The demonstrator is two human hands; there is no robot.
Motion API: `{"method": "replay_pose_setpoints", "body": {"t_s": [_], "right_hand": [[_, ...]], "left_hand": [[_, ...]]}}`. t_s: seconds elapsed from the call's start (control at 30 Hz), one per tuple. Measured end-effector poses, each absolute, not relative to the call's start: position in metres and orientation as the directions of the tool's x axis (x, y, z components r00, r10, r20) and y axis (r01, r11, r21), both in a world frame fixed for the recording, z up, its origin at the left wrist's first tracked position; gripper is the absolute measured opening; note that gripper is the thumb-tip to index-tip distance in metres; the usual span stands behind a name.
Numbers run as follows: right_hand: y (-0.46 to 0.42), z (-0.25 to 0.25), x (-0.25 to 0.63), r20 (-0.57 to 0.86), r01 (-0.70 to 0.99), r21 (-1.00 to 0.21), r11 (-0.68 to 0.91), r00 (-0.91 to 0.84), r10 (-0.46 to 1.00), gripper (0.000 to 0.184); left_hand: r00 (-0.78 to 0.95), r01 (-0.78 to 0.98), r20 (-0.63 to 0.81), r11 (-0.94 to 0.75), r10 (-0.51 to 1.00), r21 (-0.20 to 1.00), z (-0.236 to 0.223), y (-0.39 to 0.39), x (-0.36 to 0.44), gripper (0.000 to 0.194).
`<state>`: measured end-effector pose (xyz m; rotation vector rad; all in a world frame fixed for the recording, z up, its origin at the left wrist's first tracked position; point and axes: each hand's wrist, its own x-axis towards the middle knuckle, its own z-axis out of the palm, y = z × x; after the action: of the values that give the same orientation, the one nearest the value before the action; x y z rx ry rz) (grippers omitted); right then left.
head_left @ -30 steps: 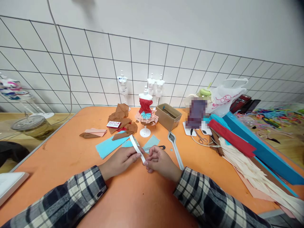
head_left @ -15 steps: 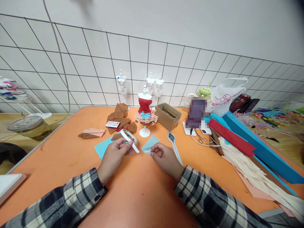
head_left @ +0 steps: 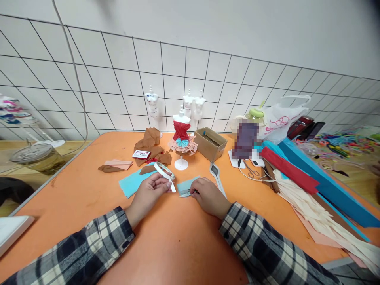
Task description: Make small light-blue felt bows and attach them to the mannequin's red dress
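My left hand [head_left: 150,194] pinches a roll of white double-sided tape [head_left: 162,172], and a short loose end hangs down beside the thumb. In my right hand [head_left: 209,196] is a pair of small thread snips [head_left: 188,192], mostly covered by the fingers, its blades pointing left. Beneath the snips lies a light blue paper piece [head_left: 186,186]. Another blue sheet [head_left: 130,184] lies left of the tape, with a brown strip on it. Behind both hands stands a small white dress form [head_left: 181,126] wearing a red paper bodice, a blue bow and a frilled pink skirt.
Crumpled brown paper [head_left: 151,138] and a small red-and-white box [head_left: 141,154] lie back left. A cardboard box [head_left: 211,145] and grey-handled tool [head_left: 217,176] stand and lie right of the form. Scissors [head_left: 252,171], cables and crepe paper [head_left: 291,173] fill the right side.
The tape roll has shifted slightly right and down, its loose end now hanging more steeply. My right hand has turned palm down, and the snips have moved slightly lower over the blue paper.
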<state>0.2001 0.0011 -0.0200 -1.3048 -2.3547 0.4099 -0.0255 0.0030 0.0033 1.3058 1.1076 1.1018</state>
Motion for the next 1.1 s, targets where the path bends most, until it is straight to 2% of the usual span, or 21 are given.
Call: {"method": "replay_pose_setpoints", "body": {"t_s": [0.1, 0.23, 0.3, 0.4, 0.53, 0.63, 0.77, 0.93, 1.0, 1.1], "right_hand": [[0.001, -0.020, 0.196, 0.221, 0.740, -0.465, 0.486, -0.434, 0.873, 0.006], [0.002, -0.017, 0.196, 0.280, 0.658, -0.616, 0.433, -0.330, 0.901, 0.015], [0.002, -0.014, 0.199, 0.323, 0.631, -0.639, 0.441, -0.300, 0.897, 0.024], [0.001, -0.011, 0.203, 0.317, 0.638, -0.618, 0.458, -0.331, 0.889, 0.033], [-0.005, -0.012, 0.193, 0.249, 0.622, -0.585, 0.521, -0.474, 0.845, 0.040], [-0.005, -0.016, 0.176, 0.192, 0.636, -0.518, 0.571, -0.564, 0.803, 0.049], [0.007, -0.017, 0.154, 0.138, 0.701, -0.416, 0.579, -0.581, 0.802, 0.052], [0.027, -0.010, 0.134, 0.117, 0.753, -0.268, 0.600, -0.593, 0.797, 0.041], [0.031, -0.010, 0.132, 0.140, 0.737, -0.279, 0.615, -0.603, 0.786, 0.042], [0.033, -0.013, 0.139, 0.261, 0.671, -0.424, 0.608, -0.553, 0.792, 0.050]], "left_hand": [[0.157, 0.010, 0.022, -0.024, 0.987, 1.000, 0.006, 0.002, -0.024, 0.036], [0.129, 0.013, 0.051, -0.053, 0.990, 0.999, 0.007, 0.000, -0.023, 0.035], [0.102, 0.013, 0.070, -0.071, 0.992, 0.997, 0.007, -0.001, -0.023, 0.034], [0.028, -0.014, 0.136, -0.136, 0.990, 0.991, 0.008, -0.003, -0.026, 0.033], [-0.166, -0.090, 0.261, -0.278, 0.951, 0.956, 0.015, 0.002, -0.039, 0.033], [-0.279, -0.137, 0.296, -0.343, 0.914, 0.929, 0.021, 0.014, -0.054, 0.034], [-0.365, -0.195, 0.242, -0.328, 0.899, 0.924, 0.016, 0.030, -0.064, 0.034], [-0.328, -0.211, 0.188, -0.266, 0.926, 0.941, 0.002, 0.034, -0.061, 0.037], [-0.298, -0.203, 0.183, -0.250, 0.937, 0.947, 0.000, 0.033, -0.059, 0.038], [-0.255, -0.177, 0.181, -0.230, 0.950, 0.957, 0.000, 0.030, -0.057, 0.036]]}}
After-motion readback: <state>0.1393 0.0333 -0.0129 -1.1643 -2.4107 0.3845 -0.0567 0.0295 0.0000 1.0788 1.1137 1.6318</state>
